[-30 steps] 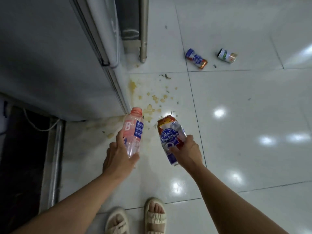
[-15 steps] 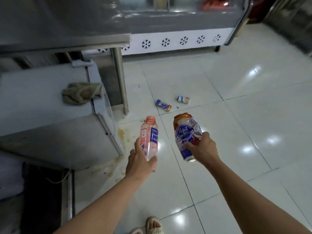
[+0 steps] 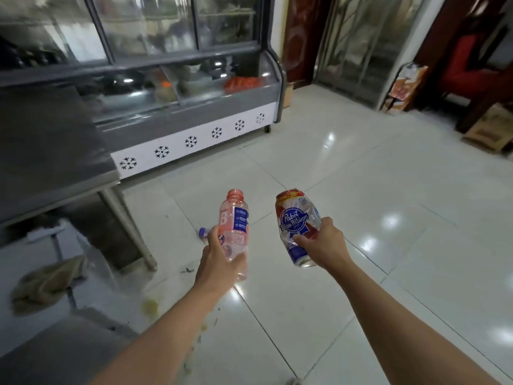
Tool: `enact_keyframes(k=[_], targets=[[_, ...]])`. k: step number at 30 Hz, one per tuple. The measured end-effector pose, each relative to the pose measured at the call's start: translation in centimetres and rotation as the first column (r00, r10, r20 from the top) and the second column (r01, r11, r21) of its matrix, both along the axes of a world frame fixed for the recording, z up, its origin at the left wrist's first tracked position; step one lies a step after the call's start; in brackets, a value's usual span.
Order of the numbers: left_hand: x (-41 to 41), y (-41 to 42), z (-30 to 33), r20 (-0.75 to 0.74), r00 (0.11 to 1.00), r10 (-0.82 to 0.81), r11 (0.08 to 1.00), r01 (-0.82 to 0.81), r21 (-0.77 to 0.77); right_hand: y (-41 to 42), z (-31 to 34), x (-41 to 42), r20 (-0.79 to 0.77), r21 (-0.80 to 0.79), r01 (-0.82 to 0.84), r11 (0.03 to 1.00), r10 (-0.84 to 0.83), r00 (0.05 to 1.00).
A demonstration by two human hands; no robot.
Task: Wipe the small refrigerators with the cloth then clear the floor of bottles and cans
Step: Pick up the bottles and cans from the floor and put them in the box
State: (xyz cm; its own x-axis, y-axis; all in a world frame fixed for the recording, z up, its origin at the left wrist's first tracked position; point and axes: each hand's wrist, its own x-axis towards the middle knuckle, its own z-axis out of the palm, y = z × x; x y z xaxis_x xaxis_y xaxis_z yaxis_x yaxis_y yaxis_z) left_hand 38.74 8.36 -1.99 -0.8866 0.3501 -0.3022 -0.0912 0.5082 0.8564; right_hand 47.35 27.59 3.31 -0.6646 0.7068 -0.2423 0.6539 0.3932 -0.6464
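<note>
Hands still grip bottle and can, view now raised toward freezer.

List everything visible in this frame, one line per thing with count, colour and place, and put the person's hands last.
plastic bottle: 1, pink, capless, in the left hand
beer can: 1, white, blue and red, dented, in the right hand
can on the floor: 1, blue, mostly hidden behind the left hand
cloth: 1, grey-brown, crumpled on the small refrigerator at lower left
display freezer: 1, grey with white snowflake panel, far wall
metal table: 1, grey, left
cardboard box: 1, brown, right edge
yellow spill: 1, floor by left arm
left hand: grips bottle
right hand: grips can
</note>
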Motion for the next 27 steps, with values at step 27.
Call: enact_keyframes(k=[27], targets=[[-22.1,49.0,8.2,-0.164,0.980,-0.114,0.992,0.122,0.042,46.1,7.2,-18.2,-0.083,0.077,0.138,0.987,-0.131,0.988]])
